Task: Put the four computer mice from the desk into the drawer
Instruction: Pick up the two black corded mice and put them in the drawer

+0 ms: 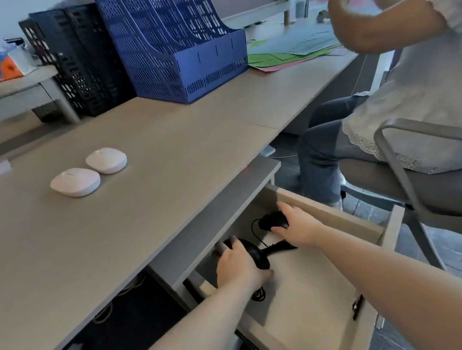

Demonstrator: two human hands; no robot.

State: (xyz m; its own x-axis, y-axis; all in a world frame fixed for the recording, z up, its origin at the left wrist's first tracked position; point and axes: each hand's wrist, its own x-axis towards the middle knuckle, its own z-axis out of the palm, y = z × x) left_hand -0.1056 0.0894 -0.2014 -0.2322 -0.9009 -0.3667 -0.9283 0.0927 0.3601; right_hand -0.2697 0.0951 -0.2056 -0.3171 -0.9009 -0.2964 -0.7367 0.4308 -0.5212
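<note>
The drawer [336, 215] under the desk stands pulled out. Inside it, my left hand [239, 266] grips a black wired mouse [255, 253] near the drawer's back left. My right hand [298, 224] holds a second black wired mouse [273, 221] further back, fingers around it. Their black cables [278, 246] lie between the two on the drawer floor. Two white wireless mice [75, 182] [106, 160] sit side by side on the desk [166, 152], to the left.
A blue file rack [173, 43] and black file racks [74, 60] stand at the desk's back. Another person sits on a grey chair [408, 176] at the right, handling coloured papers [294, 49]. The drawer's front panel [366, 302] juts toward me.
</note>
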